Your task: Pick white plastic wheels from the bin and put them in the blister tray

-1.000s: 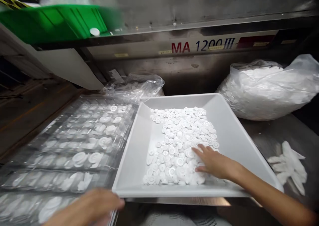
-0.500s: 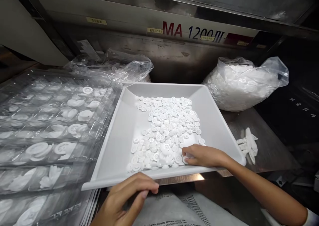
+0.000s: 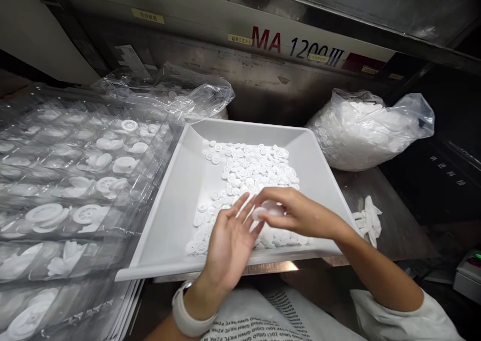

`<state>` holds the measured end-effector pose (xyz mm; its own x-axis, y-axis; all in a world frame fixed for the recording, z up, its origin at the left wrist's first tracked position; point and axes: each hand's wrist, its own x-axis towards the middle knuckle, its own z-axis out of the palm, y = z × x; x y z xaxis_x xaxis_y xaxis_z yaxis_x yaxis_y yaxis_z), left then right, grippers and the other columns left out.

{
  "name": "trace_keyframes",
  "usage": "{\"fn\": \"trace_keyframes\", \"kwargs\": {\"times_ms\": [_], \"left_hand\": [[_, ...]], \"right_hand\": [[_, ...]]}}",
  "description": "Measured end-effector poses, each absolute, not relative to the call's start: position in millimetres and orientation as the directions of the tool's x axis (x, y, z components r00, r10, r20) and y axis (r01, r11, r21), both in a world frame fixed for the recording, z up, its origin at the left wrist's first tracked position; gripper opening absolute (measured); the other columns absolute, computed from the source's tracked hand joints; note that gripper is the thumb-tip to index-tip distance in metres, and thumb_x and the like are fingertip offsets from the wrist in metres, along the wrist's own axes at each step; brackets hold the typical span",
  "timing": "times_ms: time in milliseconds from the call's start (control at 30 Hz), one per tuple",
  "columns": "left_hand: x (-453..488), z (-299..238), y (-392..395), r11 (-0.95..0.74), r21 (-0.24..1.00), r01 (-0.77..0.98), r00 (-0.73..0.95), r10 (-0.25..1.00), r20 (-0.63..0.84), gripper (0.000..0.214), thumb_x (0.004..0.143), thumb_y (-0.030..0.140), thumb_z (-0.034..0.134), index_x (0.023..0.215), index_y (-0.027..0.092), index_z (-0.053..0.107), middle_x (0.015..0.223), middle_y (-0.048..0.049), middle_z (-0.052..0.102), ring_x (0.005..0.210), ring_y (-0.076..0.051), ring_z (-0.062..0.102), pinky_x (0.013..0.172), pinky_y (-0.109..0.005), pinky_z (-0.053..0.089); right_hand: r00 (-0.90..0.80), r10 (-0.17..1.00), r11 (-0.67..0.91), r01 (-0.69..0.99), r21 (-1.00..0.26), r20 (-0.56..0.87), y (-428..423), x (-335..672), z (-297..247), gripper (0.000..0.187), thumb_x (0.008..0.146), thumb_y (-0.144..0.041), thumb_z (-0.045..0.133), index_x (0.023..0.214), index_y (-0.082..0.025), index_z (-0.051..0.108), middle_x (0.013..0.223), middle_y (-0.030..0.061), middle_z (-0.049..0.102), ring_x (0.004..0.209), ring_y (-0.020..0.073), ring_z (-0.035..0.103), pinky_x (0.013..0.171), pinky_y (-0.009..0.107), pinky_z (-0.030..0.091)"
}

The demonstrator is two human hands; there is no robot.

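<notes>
A wide white tray (image 3: 158,225) holds a spread of small round white plastic discs (image 3: 259,163), some with a ring of holes like little wheels. Above its front part my right hand (image 3: 300,211) is closed on a few white plastic discs (image 3: 268,210), pinched between thumb and fingers. Facing it, my left hand (image 3: 231,243) is open, palm up, fingers stretched toward the discs. The fingertips of both hands are close together, and I cannot tell whether the left ones touch the discs.
Stacked clear plastic blister trays (image 3: 75,180) with white parts in their pockets stand left. A clear bag of white parts (image 3: 364,130) sits at the back right, another plastic bag (image 3: 176,95) at the back left. A crumpled white glove (image 3: 370,220) lies right of the tray.
My right hand has lifted from the pile with discs and moved left. My left hand has come up over the tray from its front edge and opened. The view has shifted slightly.
</notes>
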<state>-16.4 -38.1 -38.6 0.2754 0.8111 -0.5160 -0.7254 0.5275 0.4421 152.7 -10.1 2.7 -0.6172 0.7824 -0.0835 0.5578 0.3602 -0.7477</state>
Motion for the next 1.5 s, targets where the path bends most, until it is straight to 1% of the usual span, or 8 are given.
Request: {"fn": "trace_keyframes", "kwargs": {"times_ms": [167, 267, 467, 767, 967, 1200, 1333, 1500], "left_hand": [[-6, -38, -23, 0.471, 0.312, -0.825, 0.259, 0.806, -0.533, 0.025, 0.093, 0.022, 0.042, 0.107, 0.011, 0.06, 0.099, -0.0082, 0.065, 0.083, -0.013, 0.063, 0.062, -0.023, 0.053], [-11, -39, -21, 0.4, 0.273, -0.875, 0.216, 0.827, -0.519, 0.024, 0.092, 0.018, 0.043, 0.108, 0.012, 0.06, 0.095, -0.0057, 0.064, 0.078, -0.012, 0.063, 0.057, -0.02, 0.05], [-13, -49, -24, 0.417, 0.213, -0.884, 0.238, 0.792, -0.563, 0.026, 0.089, 0.015, 0.045, 0.107, 0.012, 0.063, 0.106, -0.0093, 0.065, 0.092, -0.016, 0.064, 0.07, -0.023, 0.055], [-12, -50, -22, 0.472, 0.162, -0.866, 0.301, 0.752, -0.587, 0.021, 0.09, 0.013, 0.045, 0.1, 0.013, 0.064, 0.089, -0.0037, 0.066, 0.08, -0.011, 0.064, 0.065, -0.019, 0.053], [-9, -49, -25, 0.502, 0.132, -0.855, 0.35, 0.746, -0.566, 0.02, 0.092, 0.016, 0.045, 0.099, 0.012, 0.063, 0.086, -0.0035, 0.066, 0.074, -0.009, 0.063, 0.071, -0.02, 0.055], [-10, -50, -25, 0.514, 0.119, -0.85, 0.377, 0.749, -0.545, 0.021, 0.092, 0.017, 0.046, 0.105, 0.013, 0.062, 0.1, -0.0071, 0.065, 0.092, -0.013, 0.063, 0.086, -0.028, 0.054], [-10, -50, -24, 0.522, 0.112, -0.845, 0.388, 0.744, -0.543, 0.018, 0.09, 0.015, 0.049, 0.099, 0.012, 0.063, 0.09, -0.0045, 0.065, 0.083, -0.011, 0.063, 0.082, -0.024, 0.053], [-10, -46, -25, 0.518, 0.13, -0.845, 0.391, 0.765, -0.511, 0.023, 0.089, 0.015, 0.049, 0.107, 0.011, 0.063, 0.104, -0.0084, 0.066, 0.097, -0.016, 0.063, 0.09, -0.029, 0.052]], "right_hand": [[-0.702, 0.712, 0.444, 0.463, -0.767, -0.012, -5, 131, 3, 0.039, 0.089, -0.024, 0.063, 0.126, -0.025, 0.051, 0.125, 0.0052, 0.053, 0.112, 0.017, 0.053, 0.092, 0.029, 0.046], [-0.678, 0.734, 0.452, 0.45, -0.77, 0.035, 3, 134, -7, 0.034, 0.09, -0.022, 0.061, 0.123, -0.024, 0.052, 0.128, 0.0042, 0.051, 0.117, 0.0153, 0.05, 0.1, 0.028, 0.043], [-0.642, 0.765, 0.427, 0.449, -0.785, 0.049, 3, 138, -27, 0.022, 0.094, -0.018, 0.053, 0.115, -0.021, 0.055, 0.125, 0.0044, 0.051, 0.091, 0.0086, 0.06, 0.086, 0.024, 0.051], [-0.589, 0.802, 0.475, 0.524, -0.707, 0.103, -3, 132, -29, 0.029, 0.091, -0.029, 0.06, 0.119, -0.022, 0.058, 0.118, 0.0071, 0.053, 0.108, 0.021, 0.046, 0.087, 0.035, 0.05], [-0.55, 0.83, 0.447, 0.563, -0.695, 0.089, -3, 128, -31, 0.019, 0.094, -0.025, 0.053, 0.111, -0.021, 0.063, 0.11, 0.0074, 0.053, 0.102, 0.0198, 0.045, 0.086, 0.035, 0.048], [-0.581, 0.814, 0.418, 0.57, -0.708, 0.013, 2, 136, -29, 0.022, 0.097, -0.024, 0.049, 0.117, -0.022, 0.058, 0.116, 0.0053, 0.056, 0.108, 0.0203, 0.046, 0.092, 0.039, 0.045], [-0.585, 0.811, 0.39, 0.539, -0.746, 0.001, 5, 141, -26, 0.024, 0.094, -0.019, 0.053, 0.118, -0.022, 0.057, 0.111, 0.0037, 0.059, 0.102, 0.0165, 0.053, 0.09, 0.034, 0.049], [-0.571, 0.819, 0.395, 0.505, -0.768, 0.046, 7, 144, -24, 0.018, 0.091, -0.016, 0.057, 0.108, -0.021, 0.061, 0.101, 0.0025, 0.061, 0.093, 0.0134, 0.057, 0.08, 0.027, 0.053]]}}
